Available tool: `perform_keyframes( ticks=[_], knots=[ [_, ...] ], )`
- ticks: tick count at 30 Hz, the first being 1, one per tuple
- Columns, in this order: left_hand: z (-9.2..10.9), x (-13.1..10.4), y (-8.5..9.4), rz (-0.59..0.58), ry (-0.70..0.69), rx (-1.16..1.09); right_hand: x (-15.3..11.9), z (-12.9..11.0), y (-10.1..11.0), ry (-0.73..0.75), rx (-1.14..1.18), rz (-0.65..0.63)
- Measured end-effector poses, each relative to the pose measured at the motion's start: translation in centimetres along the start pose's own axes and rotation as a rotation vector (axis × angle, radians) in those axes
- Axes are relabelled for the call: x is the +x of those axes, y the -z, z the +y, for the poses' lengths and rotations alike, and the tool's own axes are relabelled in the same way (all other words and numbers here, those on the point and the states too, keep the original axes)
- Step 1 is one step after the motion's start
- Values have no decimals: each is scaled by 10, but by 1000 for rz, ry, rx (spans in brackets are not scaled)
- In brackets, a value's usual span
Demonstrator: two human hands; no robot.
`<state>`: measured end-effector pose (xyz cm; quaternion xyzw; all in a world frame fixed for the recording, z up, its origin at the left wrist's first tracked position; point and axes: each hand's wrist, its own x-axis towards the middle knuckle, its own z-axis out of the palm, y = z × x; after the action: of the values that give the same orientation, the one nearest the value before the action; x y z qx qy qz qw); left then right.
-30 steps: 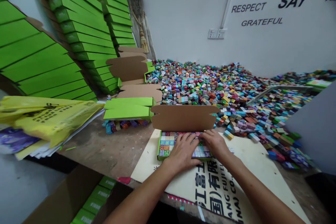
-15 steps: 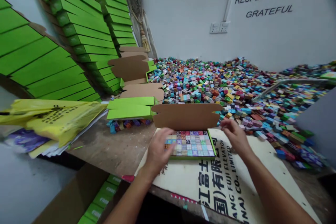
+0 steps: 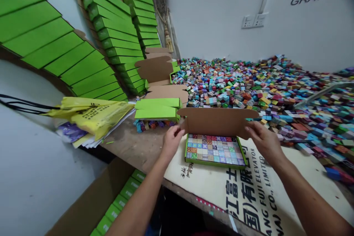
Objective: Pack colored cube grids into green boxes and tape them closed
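A shallow green box (image 3: 215,150) lies on a printed board, filled with rows of small patterned square pieces. Its brown cardboard lid (image 3: 217,121) stands upright at the far side, with side flaps bent inward. My left hand (image 3: 173,141) is closed at the lid's left flap, fingertips pinched on it. At the other end, my right hand (image 3: 262,138) pinches the right flap between thumb and fingers.
Stacked green boxes (image 3: 116,33) rise at the left. Loose small blocks (image 3: 235,84) are heaped behind the lid and to the right. A yellow bag (image 3: 96,116) lies on papers at the left, and a carton of green boxes (image 3: 121,201) stands below the table edge.
My left hand has moved off the patterned pieces to the lid's left flap. My right hand has closed on the right flap. The view has shifted left.
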<state>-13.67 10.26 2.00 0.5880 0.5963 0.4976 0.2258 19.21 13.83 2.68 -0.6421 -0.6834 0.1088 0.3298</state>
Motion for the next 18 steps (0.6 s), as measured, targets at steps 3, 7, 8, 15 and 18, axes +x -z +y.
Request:
perform_keyframes(
  ticks=[3,7,8,15,18],
  knots=[
    [12,-14,-3,-19,-24,77,-9,-12,-2,-16,-29,-4],
    [12,-28,-8,-41,-9,118,-23,-17,-8,-27,-15,5],
    [9,-30,-10,-41,-1,101,-27,-16,-11,-34,-8,0],
    [-12,-40,-18,-23,9,61,-43,11,-35,25,169,-61],
    [-12,-40,-21,-17,9,70,-42,15,-39,53,144,-65]
  ],
)
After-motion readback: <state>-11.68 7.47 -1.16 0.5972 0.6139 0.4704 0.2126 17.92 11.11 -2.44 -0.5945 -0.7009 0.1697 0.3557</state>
